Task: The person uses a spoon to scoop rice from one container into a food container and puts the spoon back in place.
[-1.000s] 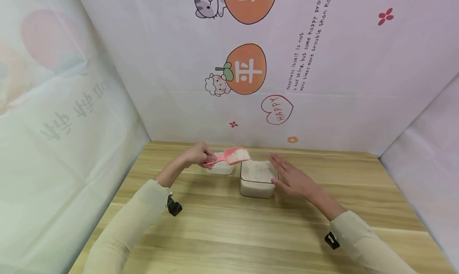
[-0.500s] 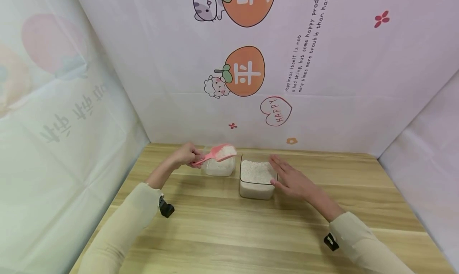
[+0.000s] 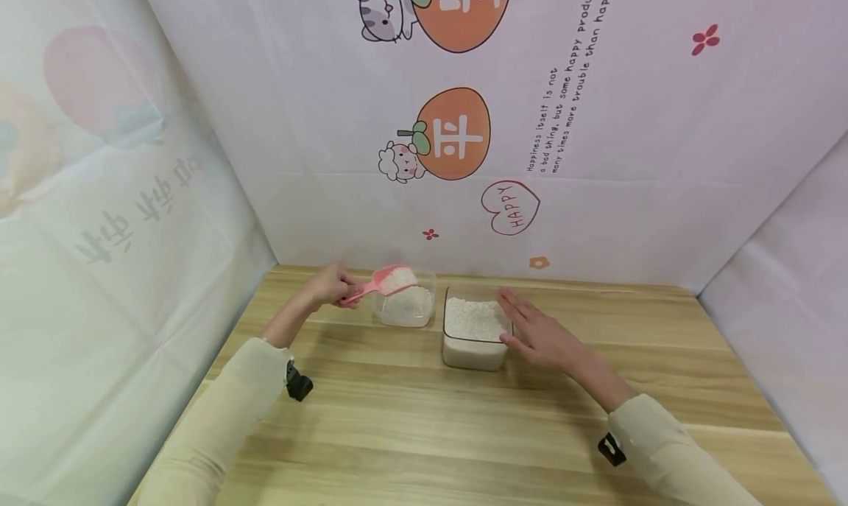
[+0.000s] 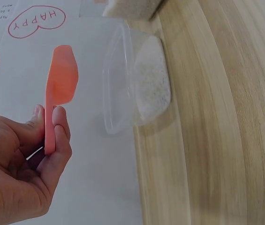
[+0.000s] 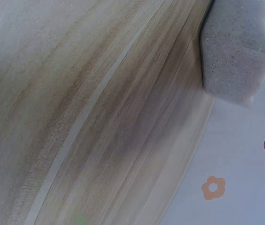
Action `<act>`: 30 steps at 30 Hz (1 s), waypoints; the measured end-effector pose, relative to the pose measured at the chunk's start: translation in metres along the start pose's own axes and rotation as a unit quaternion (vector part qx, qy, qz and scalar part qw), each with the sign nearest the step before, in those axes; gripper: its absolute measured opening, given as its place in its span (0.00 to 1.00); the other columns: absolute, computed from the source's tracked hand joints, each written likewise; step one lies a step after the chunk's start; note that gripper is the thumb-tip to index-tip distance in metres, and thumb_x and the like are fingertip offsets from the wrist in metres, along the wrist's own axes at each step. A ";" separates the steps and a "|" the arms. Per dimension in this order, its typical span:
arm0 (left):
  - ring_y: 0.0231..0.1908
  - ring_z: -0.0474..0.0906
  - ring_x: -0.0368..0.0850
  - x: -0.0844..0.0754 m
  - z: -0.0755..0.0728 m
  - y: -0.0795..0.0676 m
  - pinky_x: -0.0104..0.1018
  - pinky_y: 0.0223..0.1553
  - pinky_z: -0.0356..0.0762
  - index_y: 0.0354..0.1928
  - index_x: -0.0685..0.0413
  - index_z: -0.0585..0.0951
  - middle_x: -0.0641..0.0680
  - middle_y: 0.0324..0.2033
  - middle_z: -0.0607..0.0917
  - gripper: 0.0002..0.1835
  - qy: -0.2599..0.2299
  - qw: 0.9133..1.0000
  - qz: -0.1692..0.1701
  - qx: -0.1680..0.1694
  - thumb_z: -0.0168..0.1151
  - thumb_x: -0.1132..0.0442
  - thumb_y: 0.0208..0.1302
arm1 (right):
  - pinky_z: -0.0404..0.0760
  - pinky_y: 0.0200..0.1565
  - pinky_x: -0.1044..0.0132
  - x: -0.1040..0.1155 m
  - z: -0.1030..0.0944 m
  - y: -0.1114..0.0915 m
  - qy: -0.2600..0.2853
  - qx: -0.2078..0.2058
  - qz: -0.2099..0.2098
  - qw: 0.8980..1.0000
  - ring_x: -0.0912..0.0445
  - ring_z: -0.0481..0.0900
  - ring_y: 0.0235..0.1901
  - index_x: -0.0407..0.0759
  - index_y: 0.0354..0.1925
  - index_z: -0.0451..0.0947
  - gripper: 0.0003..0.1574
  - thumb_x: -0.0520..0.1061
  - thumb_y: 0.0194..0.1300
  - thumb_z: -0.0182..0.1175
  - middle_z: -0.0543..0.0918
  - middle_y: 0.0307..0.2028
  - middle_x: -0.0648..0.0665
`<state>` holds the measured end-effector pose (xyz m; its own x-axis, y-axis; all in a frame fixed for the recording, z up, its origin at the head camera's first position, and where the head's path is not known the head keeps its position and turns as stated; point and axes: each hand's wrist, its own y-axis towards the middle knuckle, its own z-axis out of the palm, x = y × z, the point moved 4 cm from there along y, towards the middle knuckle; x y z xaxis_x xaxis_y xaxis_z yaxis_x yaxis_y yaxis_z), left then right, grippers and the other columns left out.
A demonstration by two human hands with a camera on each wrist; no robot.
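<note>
My left hand (image 3: 334,285) grips the handle of a pink scoop (image 4: 63,77), thumb on one side and fingers curled on the other. White grains that look like rice (image 3: 400,278) lie in the scoop's bowl, which is held over a smaller clear plastic tub (image 4: 123,75) partly filled with the same grains. To the right stands a larger clear square container (image 3: 474,353), well filled with white grains. My right hand (image 3: 539,333) rests with straight fingers against its right rim; only the edge of that hand shows in the right wrist view.
Both containers stand on a wood-grain table (image 3: 424,432) near its back edge. Behind rises a white printed sheet (image 3: 629,219) with cartoon fruit and lettering; another sheet (image 3: 119,307) hangs along the left side.
My left hand has moved left with the loaded scoop, from beside the larger container to over the smaller tub. The right hand has stayed at the larger container.
</note>
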<state>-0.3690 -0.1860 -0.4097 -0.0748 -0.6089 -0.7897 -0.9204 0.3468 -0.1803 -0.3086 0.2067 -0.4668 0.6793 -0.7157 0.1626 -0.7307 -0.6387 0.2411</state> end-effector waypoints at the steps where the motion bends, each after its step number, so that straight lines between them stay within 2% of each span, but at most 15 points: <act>1: 0.19 0.78 0.35 0.001 -0.001 0.000 0.26 0.25 0.78 0.41 0.78 0.84 0.56 0.21 0.86 0.13 0.005 1.000 0.000 -0.004 0.53 0.72 0.71 | 0.63 0.70 0.45 0.000 0.000 0.000 -0.002 0.000 0.001 1.000 0.40 0.54 0.76 0.32 0.76 0.51 0.44 0.56 0.76 0.51 0.54 0.77 0.34; 5: 0.19 0.77 0.36 0.005 -0.006 -0.001 0.27 0.24 0.77 0.38 0.79 0.83 0.55 0.18 0.85 0.13 0.022 1.000 -0.003 -0.014 0.54 0.72 0.71 | 0.63 0.70 0.44 0.000 0.001 0.000 -0.003 0.002 0.002 1.000 0.39 0.54 0.76 0.32 0.76 0.51 0.44 0.56 0.76 0.50 0.54 0.77 0.34; 13: 0.17 0.76 0.34 0.018 -0.011 -0.002 0.25 0.21 0.74 0.34 0.76 0.85 0.50 0.15 0.83 0.12 0.039 0.998 -0.032 -0.039 0.57 0.71 0.69 | 0.63 0.70 0.44 -0.001 0.001 0.000 0.003 0.005 0.004 1.000 0.40 0.53 0.76 0.33 0.77 0.49 0.44 0.56 0.76 0.50 0.53 0.77 0.34; 22: 0.16 0.76 0.34 0.018 -0.017 -0.004 0.23 0.21 0.73 0.29 0.72 0.85 0.49 0.15 0.83 0.14 0.111 0.992 -0.039 -0.050 0.58 0.68 0.69 | 0.62 0.71 0.45 -0.001 0.003 0.000 0.008 0.006 0.008 1.000 0.39 0.52 0.76 0.33 0.77 0.49 0.44 0.56 0.76 0.50 0.51 0.78 0.35; 30: 0.15 0.76 0.33 0.018 -0.021 -0.003 0.23 0.20 0.74 0.27 0.70 0.86 0.47 0.14 0.83 0.13 0.133 0.988 -0.042 -0.060 0.61 0.68 0.68 | 0.62 0.71 0.45 -0.002 0.002 -0.001 0.004 0.007 0.006 1.000 0.39 0.53 0.76 0.33 0.77 0.49 0.44 0.57 0.77 0.49 0.49 0.79 0.38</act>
<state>-0.3757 -0.2134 -0.4113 -0.0790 -0.8041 -0.5892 -0.9653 0.2093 -0.1562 -0.3089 0.2082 -0.4697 0.6709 -0.7209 0.1737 -0.7397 -0.6337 0.2264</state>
